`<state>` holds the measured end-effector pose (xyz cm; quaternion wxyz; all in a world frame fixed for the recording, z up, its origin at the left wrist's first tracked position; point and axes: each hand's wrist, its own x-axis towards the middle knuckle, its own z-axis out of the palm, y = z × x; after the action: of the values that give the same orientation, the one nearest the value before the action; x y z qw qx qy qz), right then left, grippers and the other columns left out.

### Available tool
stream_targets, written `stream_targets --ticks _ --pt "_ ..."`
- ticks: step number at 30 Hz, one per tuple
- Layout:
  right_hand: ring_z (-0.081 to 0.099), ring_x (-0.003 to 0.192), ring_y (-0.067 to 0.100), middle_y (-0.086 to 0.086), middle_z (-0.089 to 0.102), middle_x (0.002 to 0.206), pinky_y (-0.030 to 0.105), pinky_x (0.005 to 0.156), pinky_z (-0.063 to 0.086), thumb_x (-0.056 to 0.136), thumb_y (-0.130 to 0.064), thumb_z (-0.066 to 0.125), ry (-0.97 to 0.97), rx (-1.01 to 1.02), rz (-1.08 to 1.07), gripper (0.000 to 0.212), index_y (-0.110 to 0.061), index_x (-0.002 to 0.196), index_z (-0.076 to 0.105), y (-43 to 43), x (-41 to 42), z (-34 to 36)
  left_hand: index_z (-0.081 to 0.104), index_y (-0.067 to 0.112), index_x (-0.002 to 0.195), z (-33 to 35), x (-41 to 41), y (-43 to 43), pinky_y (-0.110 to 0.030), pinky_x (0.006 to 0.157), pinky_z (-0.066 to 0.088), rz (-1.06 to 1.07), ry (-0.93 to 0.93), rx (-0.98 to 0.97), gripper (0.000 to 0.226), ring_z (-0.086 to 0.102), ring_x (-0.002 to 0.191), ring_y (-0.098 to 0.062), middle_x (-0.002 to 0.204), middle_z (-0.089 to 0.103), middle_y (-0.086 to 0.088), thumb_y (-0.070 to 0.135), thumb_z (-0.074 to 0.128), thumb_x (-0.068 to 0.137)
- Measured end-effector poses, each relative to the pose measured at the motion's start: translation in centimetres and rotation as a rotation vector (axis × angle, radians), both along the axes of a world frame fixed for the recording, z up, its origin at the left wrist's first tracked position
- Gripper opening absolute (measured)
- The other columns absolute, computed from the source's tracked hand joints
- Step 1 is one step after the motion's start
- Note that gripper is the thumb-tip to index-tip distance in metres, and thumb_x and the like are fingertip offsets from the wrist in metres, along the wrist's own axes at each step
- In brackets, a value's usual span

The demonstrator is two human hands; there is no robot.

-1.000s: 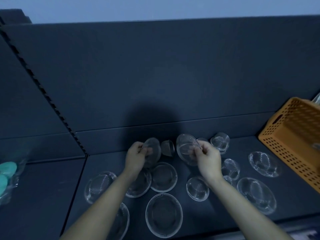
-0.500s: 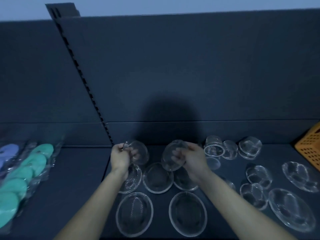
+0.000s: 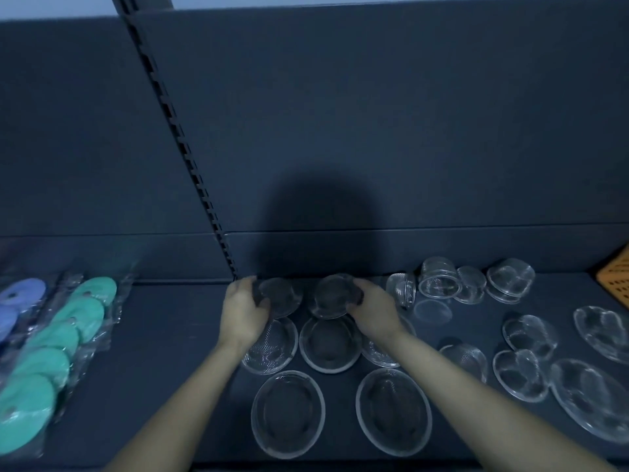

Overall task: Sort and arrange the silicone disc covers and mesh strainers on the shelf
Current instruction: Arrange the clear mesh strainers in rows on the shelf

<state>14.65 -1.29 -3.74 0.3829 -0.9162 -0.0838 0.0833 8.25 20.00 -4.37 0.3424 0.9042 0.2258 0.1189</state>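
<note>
My left hand [image 3: 242,313] grips a small round mesh strainer [image 3: 284,296] at the back of the dark shelf [image 3: 163,362]. Beside it, my right hand [image 3: 372,310] grips a second small strainer [image 3: 330,296]. Both strainers sit low at the back wall; whether they touch the shelf I cannot tell. In front of my hands lie several larger oval strainers, among them one [image 3: 328,344] in the middle row and two [image 3: 287,413] [image 3: 393,412] at the front. Teal silicone disc covers [image 3: 51,356] and purple ones [image 3: 20,298] lie bagged at the far left.
More clear strainers are scattered to the right, small ones at the back [image 3: 439,282] and big ovals near the edge [image 3: 592,401]. An orange basket corner [image 3: 616,281] shows at far right. A slotted upright [image 3: 190,172] divides the back wall.
Both hands have lowered their strainers toward the back of the shelf, side by side. The view has shifted left, so more of the bagged disc covers show.
</note>
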Motion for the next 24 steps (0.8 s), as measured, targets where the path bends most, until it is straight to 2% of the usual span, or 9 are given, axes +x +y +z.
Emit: stream_targets --ticks 3,5,8,12,13,16,19,23,24 --pt "0.06 0.106 0.026 0.01 0.066 0.115 0.02 0.086 0.039 0.081 -0.002 0.06 -0.052 -0.03 0.039 0.039 -0.01 0.119 0.063 -1.0 -0.9 0.6 0.058 0.005 0.12 0.7 -0.1 -1.2 -0.018 0.093 0.03 -0.199 -0.065 0.098 0.036 0.049 0.115 -0.025 0.12 0.057 -0.012 0.017 0.063 0.087" --pt "0.061 0.102 0.024 0.009 0.067 0.112 0.025 0.084 0.043 0.081 -0.001 0.056 -0.069 -0.034 0.024 0.033 -0.01 0.111 0.066 -2.0 -1.6 0.9 0.057 0.007 0.123 1.0 0.0 -2.2 -0.016 0.092 0.029 -0.317 -0.076 0.119 0.037 0.048 0.115 -0.021 0.122 0.055 -0.008 0.025 0.06 0.09" --pt "0.061 0.103 0.023 0.008 0.065 0.113 0.024 0.087 0.045 0.083 -0.003 0.055 -0.101 -0.043 -0.034 0.031 -0.01 0.11 0.067 -4.2 -2.8 1.3 0.056 0.009 0.125 1.2 0.1 -4.3 -0.018 0.091 0.034 -0.462 -0.095 0.141 0.04 0.049 0.109 -0.013 0.121 0.055 -0.003 0.03 0.059 0.091" --pt "0.06 0.089 0.013 0.005 0.069 0.104 -0.002 0.074 0.032 0.085 -0.002 0.059 -0.149 0.013 -0.137 0.023 -0.008 0.103 0.07 -7.9 -4.7 1.7 0.054 0.01 0.126 1.2 0.2 -7.5 -0.027 0.092 0.043 -0.622 -0.099 0.157 0.041 0.055 0.107 -0.017 0.12 0.059 -0.006 0.027 0.061 0.089" --pt "0.06 0.088 0.012 0.004 0.07 0.103 -0.003 0.074 0.032 0.085 -0.001 0.058 -0.149 0.021 -0.182 0.023 -0.008 0.103 0.07 -9.0 -5.2 1.8 0.055 0.009 0.125 1.2 0.3 -8.3 -0.028 0.091 0.043 -0.66 -0.103 0.16 0.04 0.056 0.108 -0.019 0.119 0.06 -0.006 0.025 0.062 0.089" --pt "0.063 0.097 0.017 0.003 0.071 0.104 0.013 0.084 0.039 0.086 0.0 0.055 -0.158 0.033 -0.323 0.023 -0.008 0.101 0.071 -12.4 -6.6 1.9 0.055 0.011 0.123 1.3 0.6 -11.0 -0.022 0.088 0.04 -0.774 -0.116 0.146 0.038 0.056 0.105 -0.018 0.114 0.061 -0.004 0.024 0.062 0.088" --pt "0.063 0.092 0.018 0.005 0.071 0.101 0.023 0.087 0.045 0.086 0.001 0.055 -0.182 0.033 -0.437 0.022 -0.007 0.098 0.071 -16.1 -7.7 1.8 0.054 0.013 0.125 1.5 0.9 -14.2 -0.02 0.091 0.038 -0.828 -0.12 0.1 0.041 0.056 0.108 -0.015 0.118 0.06 -0.003 0.025 0.063 0.087" --pt "0.062 0.091 0.022 0.008 0.07 0.099 0.016 0.077 0.037 0.082 0.004 0.054 -0.22 -0.096 -0.482 0.026 -0.007 0.097 0.072 -21.6 -8.4 1.5 0.053 0.021 0.126 1.5 0.9 -18.5 -0.028 0.093 0.043 -0.906 -0.087 0.097 0.042 0.056 0.105 -0.013 0.115 0.06 0.002 0.031 0.062 0.086" --pt "0.062 0.092 0.026 0.01 0.069 0.097 0.018 0.073 0.036 0.082 0.004 0.053 -0.227 -0.165 -0.468 0.026 -0.007 0.096 0.072 -22.9 -8.4 1.3 0.052 0.023 0.127 1.4 1.0 -19.6 -0.027 0.095 0.042 -0.924 -0.075 0.108 0.044 0.056 0.107 -0.012 0.117 0.06 0.002 0.033 0.062 0.085"
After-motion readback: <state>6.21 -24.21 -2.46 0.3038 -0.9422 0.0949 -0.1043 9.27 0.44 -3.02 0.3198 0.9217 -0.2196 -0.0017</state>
